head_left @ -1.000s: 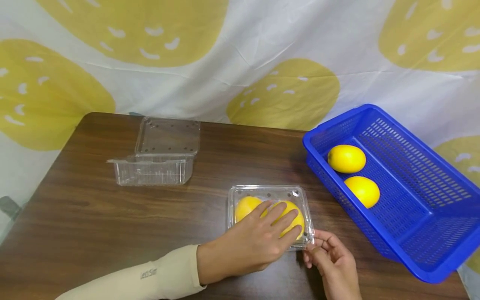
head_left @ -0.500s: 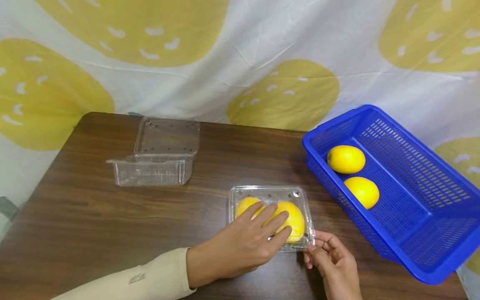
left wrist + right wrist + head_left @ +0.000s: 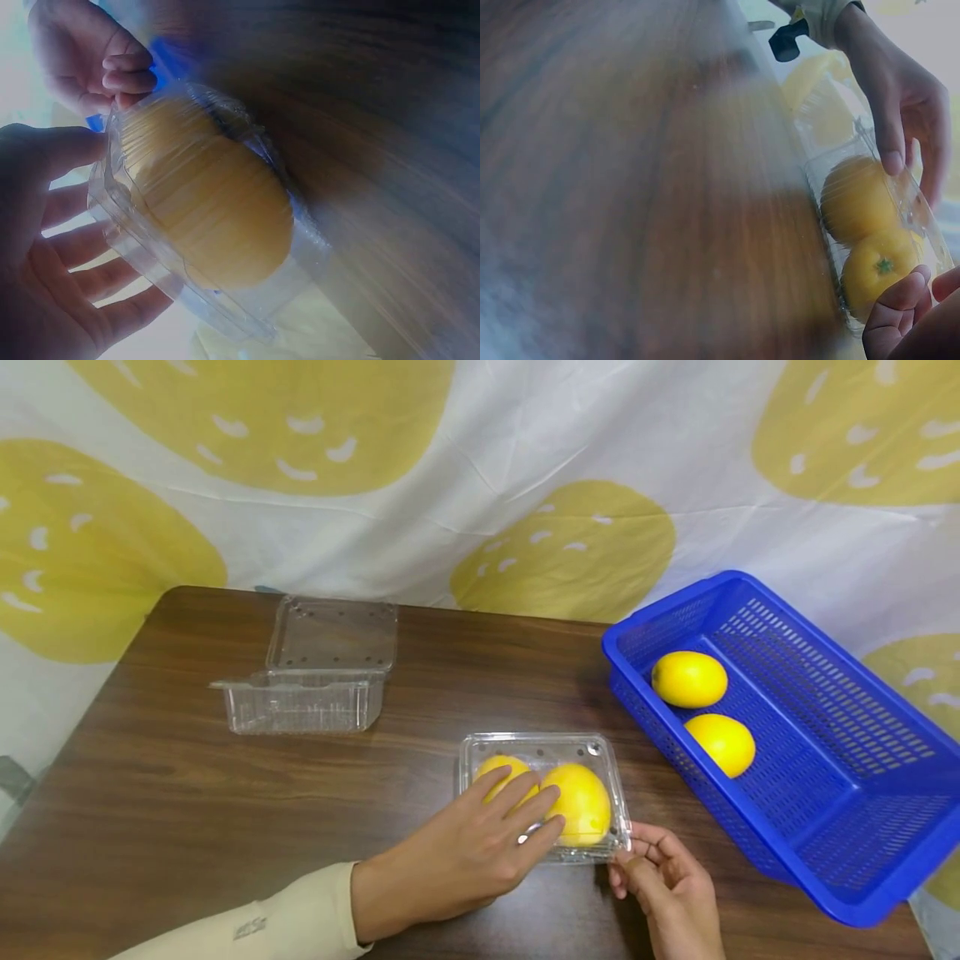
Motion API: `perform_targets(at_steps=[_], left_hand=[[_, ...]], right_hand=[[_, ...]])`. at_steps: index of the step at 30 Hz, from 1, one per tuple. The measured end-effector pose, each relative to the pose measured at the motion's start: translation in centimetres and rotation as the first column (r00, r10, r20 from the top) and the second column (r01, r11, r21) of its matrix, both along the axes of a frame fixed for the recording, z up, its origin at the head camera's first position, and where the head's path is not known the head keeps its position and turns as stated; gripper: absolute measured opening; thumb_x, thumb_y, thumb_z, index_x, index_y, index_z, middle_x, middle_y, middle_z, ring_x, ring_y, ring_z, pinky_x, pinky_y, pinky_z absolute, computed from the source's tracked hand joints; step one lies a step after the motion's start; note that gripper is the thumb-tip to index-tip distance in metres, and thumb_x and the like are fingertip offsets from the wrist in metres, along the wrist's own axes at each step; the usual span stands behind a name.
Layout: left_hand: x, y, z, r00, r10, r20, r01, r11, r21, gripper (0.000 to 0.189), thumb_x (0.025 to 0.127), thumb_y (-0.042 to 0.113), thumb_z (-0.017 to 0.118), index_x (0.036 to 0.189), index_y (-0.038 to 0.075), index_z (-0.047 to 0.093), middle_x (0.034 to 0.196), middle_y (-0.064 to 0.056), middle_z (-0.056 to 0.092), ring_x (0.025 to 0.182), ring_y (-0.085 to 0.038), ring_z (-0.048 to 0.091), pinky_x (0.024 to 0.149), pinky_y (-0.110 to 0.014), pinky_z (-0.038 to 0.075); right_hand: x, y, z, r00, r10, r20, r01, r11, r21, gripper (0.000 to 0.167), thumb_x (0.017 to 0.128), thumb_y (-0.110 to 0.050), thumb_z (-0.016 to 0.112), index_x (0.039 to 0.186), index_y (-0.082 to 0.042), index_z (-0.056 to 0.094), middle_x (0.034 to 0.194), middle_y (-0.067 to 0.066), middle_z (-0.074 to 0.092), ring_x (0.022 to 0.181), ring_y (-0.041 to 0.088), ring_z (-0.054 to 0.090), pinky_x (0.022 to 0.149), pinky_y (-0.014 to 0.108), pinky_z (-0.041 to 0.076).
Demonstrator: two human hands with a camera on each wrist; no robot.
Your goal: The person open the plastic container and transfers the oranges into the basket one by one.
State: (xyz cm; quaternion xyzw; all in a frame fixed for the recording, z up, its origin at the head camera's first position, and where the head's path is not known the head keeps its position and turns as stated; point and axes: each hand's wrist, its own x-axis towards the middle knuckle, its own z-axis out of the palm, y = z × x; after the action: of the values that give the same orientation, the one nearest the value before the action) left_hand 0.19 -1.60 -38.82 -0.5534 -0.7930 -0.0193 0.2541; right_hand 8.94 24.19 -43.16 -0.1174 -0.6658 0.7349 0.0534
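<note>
A lidded clear plastic clamshell box [image 3: 551, 745] stands on the table, its lid down over two lemon-like yellow fruits [image 3: 583, 806]. My left hand [image 3: 465, 853] lies over the lid's left front part, fingers spread and fairly straight; it hides part of the left fruit. At the box's front right corner, my right hand [image 3: 670, 889] pinches the edge between thumb and fingers. The right wrist view shows a green stem end on one fruit [image 3: 881, 264], with the left thumb near the rim.
To the right stands a blue perforated basket [image 3: 795, 881] with two similar yellow fruits [image 3: 690, 680] inside. Another clear clamshell box [image 3: 303, 706], lid raised, sits at the back left of the brown wooden table [image 3: 187, 793]. Behind hangs a white cloth [image 3: 360, 539] with yellow prints.
My left hand has slid left across the lid, uncovering more of the right fruit. The right hand keeps its hold on the corner, and the box has hardly moved.
</note>
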Motion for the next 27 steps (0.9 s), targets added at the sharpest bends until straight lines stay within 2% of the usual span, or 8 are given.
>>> perform_targets(at_steps=[7, 10, 15, 20, 27], left_hand=[[0.1, -0.7, 0.0, 1.000, -0.001, -0.009, 0.001, 1.000, -0.015, 0.032, 0.107, 0.020, 0.057, 0.135, 0.012, 0.071, 0.140, -0.011, 0.069, 0.124, -0.031, 0.063, 0.109, -0.045, 0.057], [0.1, -1.0, 0.1, 1.000, -0.008, 0.020, 0.009, 1.000, -0.020, 0.033, 0.109, 0.021, 0.057, 0.138, 0.012, 0.070, 0.142, -0.011, 0.068, 0.127, -0.031, 0.063, 0.111, -0.046, 0.057], [0.1, -1.6, 0.0, 0.999, -0.036, 0.030, 0.036, 0.999, -0.011, 0.036, 0.110, 0.019, 0.055, 0.141, 0.011, 0.070, 0.144, -0.013, 0.069, 0.130, -0.033, 0.063, 0.115, -0.050, 0.056], [-0.1, -2.3, -0.2, 0.998, -0.057, 0.006, 0.057, 0.998, -0.001, 0.036, 0.109, 0.023, 0.056, 0.138, 0.010, 0.073, 0.143, -0.014, 0.069, 0.131, -0.034, 0.064, 0.114, -0.051, 0.057], [-0.3, -3.3, -0.2, 0.996, -0.076, 0.035, 0.075, 0.997, 0.024, 0.034, 0.112, 0.025, 0.054, 0.135, 0.010, 0.074, 0.143, -0.014, 0.070, 0.132, -0.035, 0.065, 0.112, -0.051, 0.059]], right_hand=[[0.0, 0.1, 0.0, 1.000, 0.000, -0.009, 0.000, 1.000, -0.006, 0.024, 0.101, 0.018, 0.059, 0.121, 0.006, 0.066, 0.093, 0.012, 0.070, 0.071, 0.017, 0.064, 0.060, 0.026, 0.060], [0.0, 0.1, 0.0, 1.000, -0.003, -0.004, 0.003, 1.000, -0.006, 0.024, 0.101, 0.018, 0.059, 0.121, 0.007, 0.066, 0.092, 0.013, 0.070, 0.071, 0.017, 0.064, 0.060, 0.026, 0.060], [0.1, 0.2, 0.0, 1.000, -0.008, -0.003, 0.008, 1.000, -0.002, 0.024, 0.101, 0.018, 0.059, 0.121, 0.007, 0.066, 0.092, 0.013, 0.070, 0.071, 0.018, 0.064, 0.060, 0.026, 0.060], [0.0, 0.1, 0.0, 1.000, -0.004, -0.008, 0.004, 1.000, -0.001, 0.024, 0.101, 0.018, 0.059, 0.121, 0.007, 0.066, 0.092, 0.013, 0.070, 0.071, 0.018, 0.064, 0.061, 0.026, 0.060], [0.0, 0.2, 0.1, 1.000, -0.011, -0.005, 0.011, 1.000, 0.003, 0.024, 0.101, 0.018, 0.059, 0.120, 0.007, 0.066, 0.092, 0.012, 0.070, 0.072, 0.018, 0.064, 0.061, 0.026, 0.060]])
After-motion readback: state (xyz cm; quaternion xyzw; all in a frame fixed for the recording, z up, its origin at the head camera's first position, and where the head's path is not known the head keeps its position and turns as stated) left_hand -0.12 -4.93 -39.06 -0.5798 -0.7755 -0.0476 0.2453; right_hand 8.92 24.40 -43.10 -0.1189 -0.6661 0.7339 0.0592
